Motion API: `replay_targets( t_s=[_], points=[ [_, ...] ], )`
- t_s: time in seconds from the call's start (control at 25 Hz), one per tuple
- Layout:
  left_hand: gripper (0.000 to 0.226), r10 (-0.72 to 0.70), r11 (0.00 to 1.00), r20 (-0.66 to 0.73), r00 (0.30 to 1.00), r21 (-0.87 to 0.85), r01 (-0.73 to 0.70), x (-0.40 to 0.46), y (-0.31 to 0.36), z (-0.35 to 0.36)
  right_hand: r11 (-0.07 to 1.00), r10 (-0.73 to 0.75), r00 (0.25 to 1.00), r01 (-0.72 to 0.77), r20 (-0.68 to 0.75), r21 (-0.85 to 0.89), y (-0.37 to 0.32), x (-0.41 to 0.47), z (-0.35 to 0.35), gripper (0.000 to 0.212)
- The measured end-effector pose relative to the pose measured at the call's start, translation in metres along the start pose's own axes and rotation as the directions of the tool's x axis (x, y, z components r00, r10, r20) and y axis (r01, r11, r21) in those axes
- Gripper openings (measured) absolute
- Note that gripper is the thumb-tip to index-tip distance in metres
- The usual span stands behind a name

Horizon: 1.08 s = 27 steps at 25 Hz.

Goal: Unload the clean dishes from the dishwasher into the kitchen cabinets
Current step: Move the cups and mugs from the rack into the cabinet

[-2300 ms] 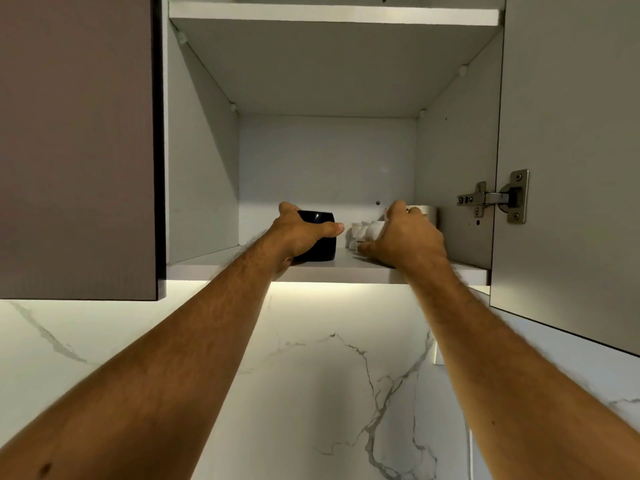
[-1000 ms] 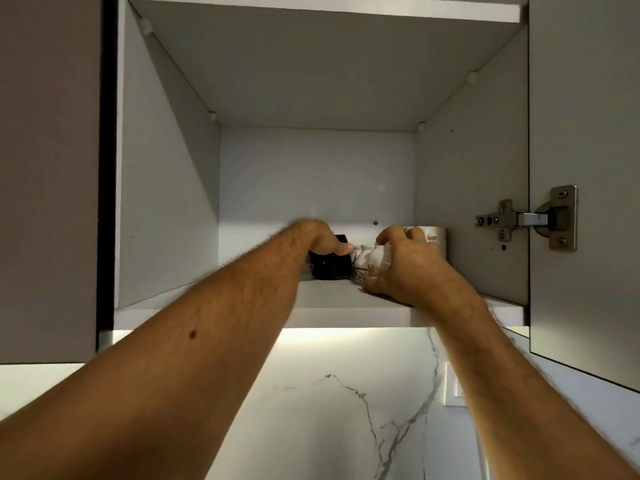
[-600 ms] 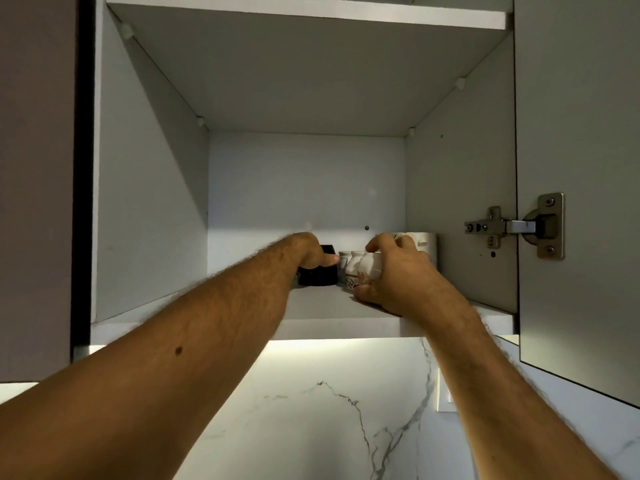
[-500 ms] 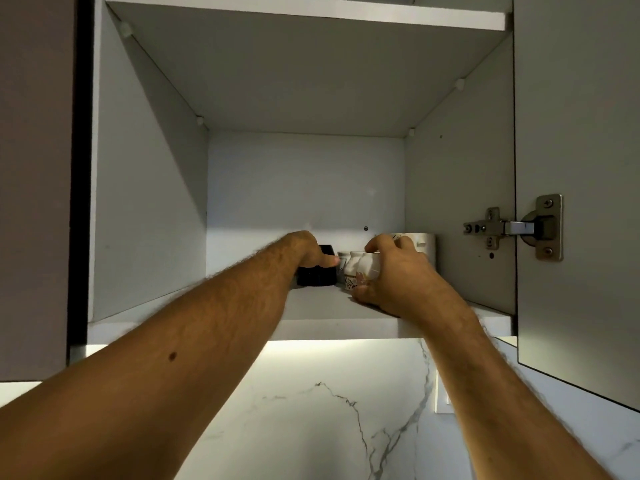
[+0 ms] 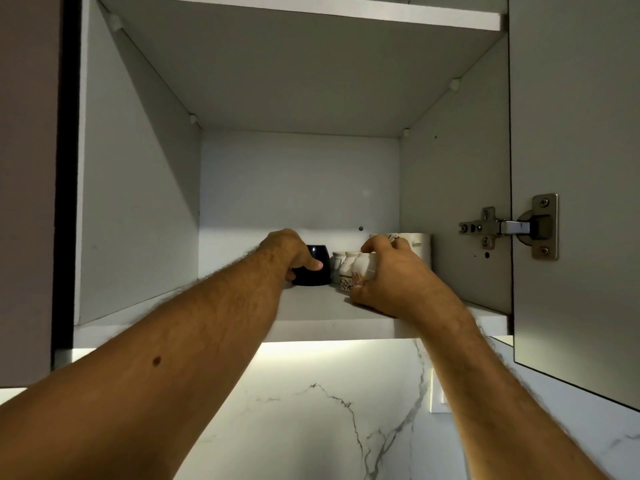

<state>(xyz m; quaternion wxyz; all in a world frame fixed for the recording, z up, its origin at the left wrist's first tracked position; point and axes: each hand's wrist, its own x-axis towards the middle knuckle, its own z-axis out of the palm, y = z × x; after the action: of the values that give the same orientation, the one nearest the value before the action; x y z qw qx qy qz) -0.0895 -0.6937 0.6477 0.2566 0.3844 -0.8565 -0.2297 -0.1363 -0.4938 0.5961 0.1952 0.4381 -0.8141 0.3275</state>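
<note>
Both my arms reach up into an open wall cabinet. My left hand (image 5: pixel 289 252) grips a dark blue cup (image 5: pixel 317 270) that stands on the lower shelf (image 5: pixel 311 306), thumb across its front. My right hand (image 5: pixel 388 275) holds a small white patterned cup (image 5: pixel 360 271) on the same shelf, fingers curled over its rim. Beside it stand other small white cups (image 5: pixel 341 261), and a larger white mug (image 5: pixel 417 242) sits behind my right hand near the right wall.
The cabinet door (image 5: pixel 575 168) hangs open on the right with a metal hinge (image 5: pixel 512 226). An upper shelf (image 5: pixel 294 10) runs above. A closed cabinet front (image 5: pixel 27 168) is on the left. Marble backsplash (image 5: pixel 329 410) lies below.
Both hands have pushed their cups deeper onto the shelf since the earliest frame. In the last half second the hands have barely shifted.
</note>
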Motion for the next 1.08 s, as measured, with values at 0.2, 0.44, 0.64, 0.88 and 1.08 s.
replay_targets(
  t_s=[0.2, 0.44, 0.64, 0.88, 1.08],
  points=[
    [0.054, 0.013, 0.999, -0.023, 1.000, 0.040, -0.012, -0.003, 0.000, 0.001, 1.000, -0.009, 1.000, 0.009, 0.007, 0.005, -0.001, -0.001, -0.001, 0.080],
    [0.062, 0.011, 0.998, -0.014, 1.000, 0.057, -0.010, -0.008, 0.002, 0.001, 1.000, -0.004, 1.000, 0.004, 0.004, -0.003, 0.000, 0.002, 0.000, 0.079],
    [0.089, 0.009, 0.994, -0.142, 0.990, 0.112, 0.007, -0.023, 0.001, -0.001, 0.998, 0.001, 1.000, -0.002, -0.016, -0.057, 0.001, 0.000, 0.000, 0.080],
    [0.049, 0.254, 0.961, -0.399, 0.881, 0.211, -0.181, -0.076, 0.017, -0.010, 0.999, 0.003, 0.998, -0.005, -0.055, -0.041, -0.001, -0.004, -0.002, 0.078],
    [0.032, 0.281, 0.931, -0.307, 0.909, 0.318, -0.181, -0.128, 0.021, 0.008, 0.999, 0.032, 0.987, -0.029, -0.156, 0.019, -0.002, -0.006, 0.000, 0.084]
  ],
)
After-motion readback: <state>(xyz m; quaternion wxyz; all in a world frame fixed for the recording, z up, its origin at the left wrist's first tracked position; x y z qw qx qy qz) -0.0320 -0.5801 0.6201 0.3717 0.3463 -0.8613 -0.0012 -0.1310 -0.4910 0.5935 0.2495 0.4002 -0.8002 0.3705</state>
